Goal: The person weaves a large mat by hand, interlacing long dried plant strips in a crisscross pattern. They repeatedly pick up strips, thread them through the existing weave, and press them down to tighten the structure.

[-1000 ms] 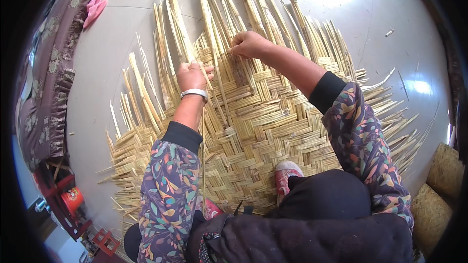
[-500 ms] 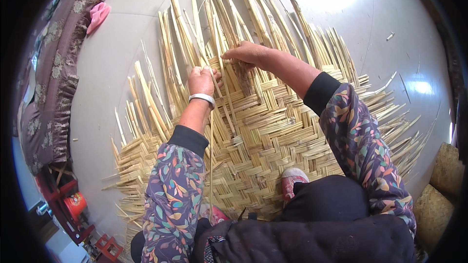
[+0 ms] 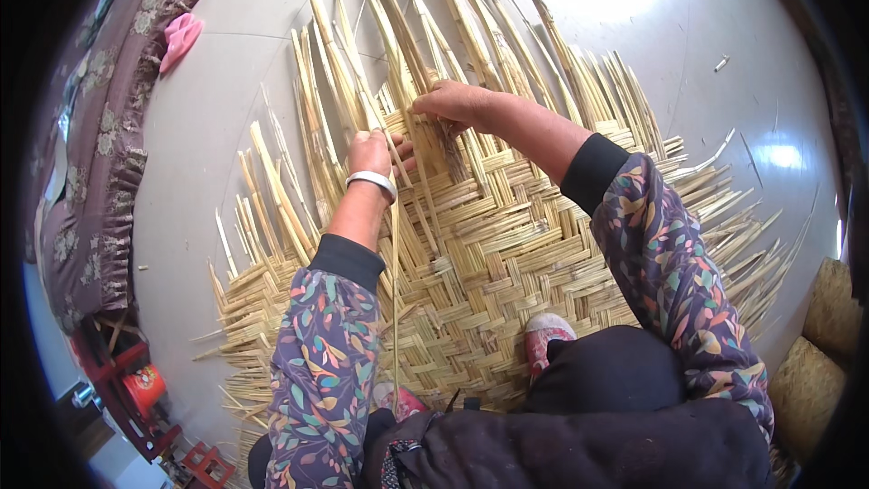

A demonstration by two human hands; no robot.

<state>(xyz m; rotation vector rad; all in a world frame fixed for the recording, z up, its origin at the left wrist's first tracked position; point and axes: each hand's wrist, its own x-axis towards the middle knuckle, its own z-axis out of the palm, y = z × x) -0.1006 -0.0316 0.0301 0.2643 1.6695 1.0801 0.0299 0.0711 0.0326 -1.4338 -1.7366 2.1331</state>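
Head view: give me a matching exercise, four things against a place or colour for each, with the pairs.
Things:
1. woven mat
2. slipper
3. bracelet
4. shoe

Descriptions:
A. pink, lying on the floor at upper left
B. pale band on the left wrist
C. straw-coloured, spread flat on the floor
D. resting on the mat's near part, beside the dark trouser leg

Pairs: 1-C, 2-A, 3-B, 4-D
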